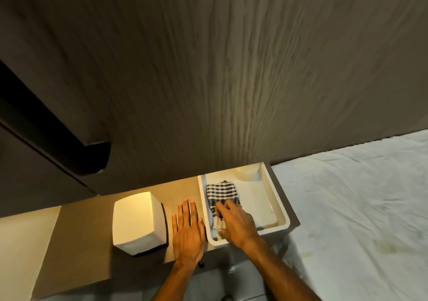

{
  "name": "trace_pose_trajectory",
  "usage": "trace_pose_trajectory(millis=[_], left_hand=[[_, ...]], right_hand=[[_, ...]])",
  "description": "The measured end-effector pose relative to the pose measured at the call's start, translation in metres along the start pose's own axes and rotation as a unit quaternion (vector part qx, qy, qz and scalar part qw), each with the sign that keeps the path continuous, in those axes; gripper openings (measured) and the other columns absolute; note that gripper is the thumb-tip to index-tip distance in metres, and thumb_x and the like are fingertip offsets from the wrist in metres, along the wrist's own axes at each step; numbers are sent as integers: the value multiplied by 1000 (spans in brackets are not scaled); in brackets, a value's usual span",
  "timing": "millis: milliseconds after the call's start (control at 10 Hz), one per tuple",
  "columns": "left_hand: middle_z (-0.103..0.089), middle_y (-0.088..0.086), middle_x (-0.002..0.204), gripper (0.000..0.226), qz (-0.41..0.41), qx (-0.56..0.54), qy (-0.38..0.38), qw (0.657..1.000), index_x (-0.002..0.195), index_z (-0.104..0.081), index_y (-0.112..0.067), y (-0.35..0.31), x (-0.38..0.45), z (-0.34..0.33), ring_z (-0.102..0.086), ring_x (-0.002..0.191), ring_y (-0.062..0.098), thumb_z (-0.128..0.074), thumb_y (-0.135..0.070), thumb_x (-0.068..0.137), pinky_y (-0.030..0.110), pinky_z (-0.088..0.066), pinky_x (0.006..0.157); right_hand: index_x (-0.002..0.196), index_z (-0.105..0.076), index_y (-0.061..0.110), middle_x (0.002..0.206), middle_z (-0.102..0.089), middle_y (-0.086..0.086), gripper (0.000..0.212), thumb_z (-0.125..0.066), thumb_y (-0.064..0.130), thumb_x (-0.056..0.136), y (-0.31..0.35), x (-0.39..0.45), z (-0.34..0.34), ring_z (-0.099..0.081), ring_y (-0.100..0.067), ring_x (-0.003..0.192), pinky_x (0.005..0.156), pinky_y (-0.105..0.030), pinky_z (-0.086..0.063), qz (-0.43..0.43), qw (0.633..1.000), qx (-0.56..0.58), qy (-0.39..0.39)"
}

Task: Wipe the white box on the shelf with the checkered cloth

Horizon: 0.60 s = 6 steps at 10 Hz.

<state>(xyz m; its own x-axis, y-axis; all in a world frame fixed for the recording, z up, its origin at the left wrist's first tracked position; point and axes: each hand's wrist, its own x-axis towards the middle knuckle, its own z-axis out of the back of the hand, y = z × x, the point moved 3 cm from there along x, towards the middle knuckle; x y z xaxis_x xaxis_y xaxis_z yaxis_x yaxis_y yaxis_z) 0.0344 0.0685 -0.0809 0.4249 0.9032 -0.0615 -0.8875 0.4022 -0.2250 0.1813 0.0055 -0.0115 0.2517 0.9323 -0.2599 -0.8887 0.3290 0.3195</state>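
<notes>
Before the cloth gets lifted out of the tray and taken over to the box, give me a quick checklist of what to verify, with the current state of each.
1. Right hand on the dark-and-white checkered cloth: ok.
2. Grip closed on the cloth: cannot tell; fingers lie on it.
3. Cloth free in the shallow white plastic tray: ok, nothing lies on it.
4. White rectangular box reachable on the tan wooden shelf: ok.
5. Left hand clear of the box: ok, flat between box and tray.

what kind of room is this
Probably a bedroom: a bed with a white sheet sits right beside a lit wooden shelf set under a wood-grain wall panel, like a bedside niche.
</notes>
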Motion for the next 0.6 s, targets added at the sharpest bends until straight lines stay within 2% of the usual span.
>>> trace_pose_trajectory(millis=[100,200,300,400,500,600], left_hand=[[-8,12,167,75,4,11,3,1000,157,-6,-13,-1,0,0,-12,155,30,9,-51,94,41,10,123],[-7,11,167,78,-6,-2,-5,1000,157,-5,-13,-4,-1,4,-9,155,29,15,-51,92,38,14,122],[-3,9,168,76,-2,-5,0,1000,157,-2,-16,-3,-2,4,-5,155,27,14,-53,93,40,7,126],[2,8,168,69,2,13,13,1000,157,1,-17,0,-2,-3,-2,156,27,-16,-51,100,45,-1,126],[4,9,167,75,-5,6,19,1000,157,1,-17,1,-2,-4,-1,156,28,-31,-52,99,49,-6,127],[2,8,167,70,-5,-12,13,1000,157,-2,-17,0,-4,-6,-4,156,28,-17,-52,99,45,1,126]], right_hand=[[128,-57,23,135,-53,-6,46,-76,30,86,4,3,1,-60,-26,115,93,-38,-56,11,999,-38,-13],[119,-66,21,131,-54,-5,32,-71,34,90,2,1,3,-61,-23,111,92,-36,-57,27,999,-32,-18],[116,-66,25,126,-58,-1,26,-67,35,93,-3,-5,6,-61,-19,108,93,-32,-56,43,999,12,-14],[115,-68,25,125,-59,3,24,-62,37,95,-8,-10,4,-60,-15,110,96,-32,-56,42,998,48,-5],[114,-71,24,125,-57,4,28,-63,42,94,-3,-13,8,-60,-14,111,96,-34,-56,34,998,57,9],[117,-70,27,130,-57,8,29,-58,42,96,0,-25,14,-60,-12,113,96,-30,-54,33,994,90,-43]])
